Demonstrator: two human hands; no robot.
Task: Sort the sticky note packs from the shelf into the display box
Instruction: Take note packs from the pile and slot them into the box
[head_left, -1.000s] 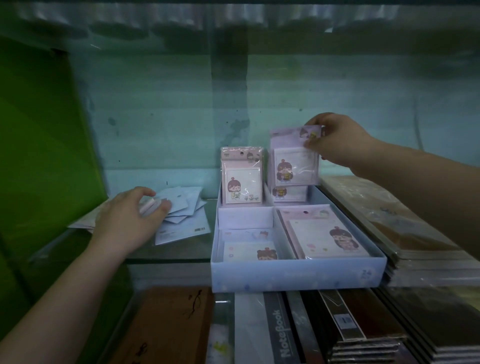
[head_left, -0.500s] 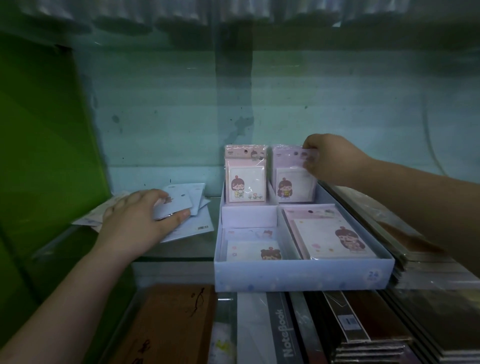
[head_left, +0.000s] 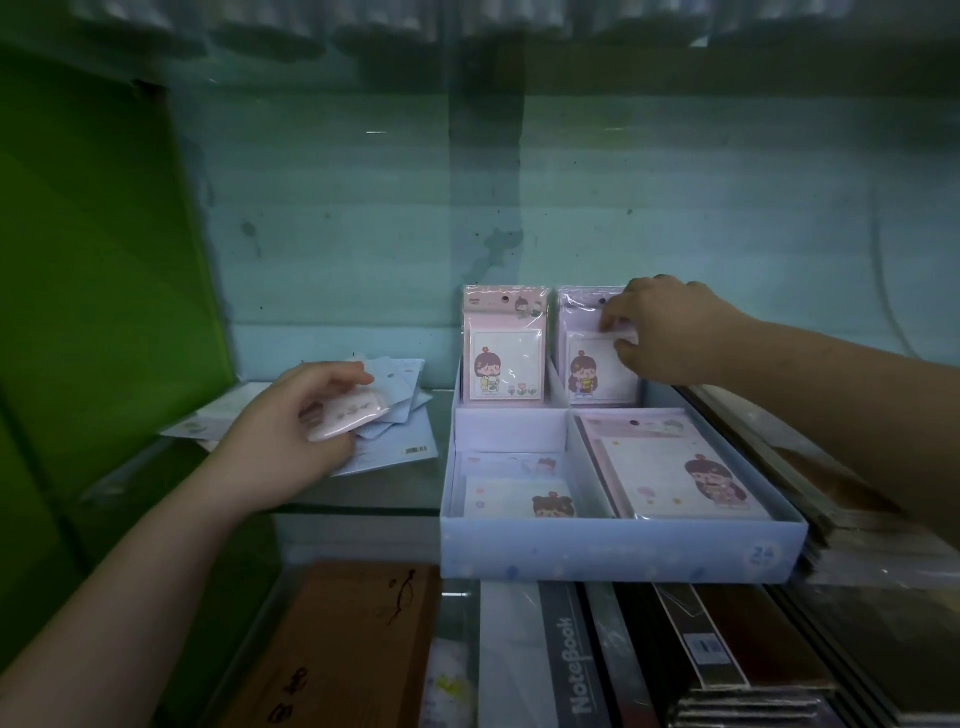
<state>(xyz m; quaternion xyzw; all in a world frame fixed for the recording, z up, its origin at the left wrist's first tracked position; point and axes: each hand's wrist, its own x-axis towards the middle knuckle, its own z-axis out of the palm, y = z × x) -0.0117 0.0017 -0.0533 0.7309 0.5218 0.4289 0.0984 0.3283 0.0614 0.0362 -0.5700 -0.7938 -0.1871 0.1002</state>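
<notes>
A pale blue display box (head_left: 618, 558) sits on the glass shelf with four compartments. A pink sticky note pack (head_left: 505, 349) stands upright in its back left slot. Beside it stands a purple pack (head_left: 592, 364), and my right hand (head_left: 670, 332) pinches its upper right part. Two more packs lie flat in the front slots, a small one (head_left: 519, 501) on the left and a larger one (head_left: 675, 475) on the right. My left hand (head_left: 296, 431) grips a pink pack (head_left: 345, 418) lifted off the loose pile of light blue packs (head_left: 400, 415) on the shelf to the left.
A green panel (head_left: 104, 270) walls off the left side. Stacked wrapped notebooks (head_left: 857, 499) lie right of the box. Below the shelf edge lie a brown book (head_left: 358, 644) and several dark notebooks (head_left: 701, 654). A pale blue wall closes the back.
My right hand lowered the purple pack into the back right slot, where it now stands. My left hand closed on a pink pack from the loose pile and lifted it.
</notes>
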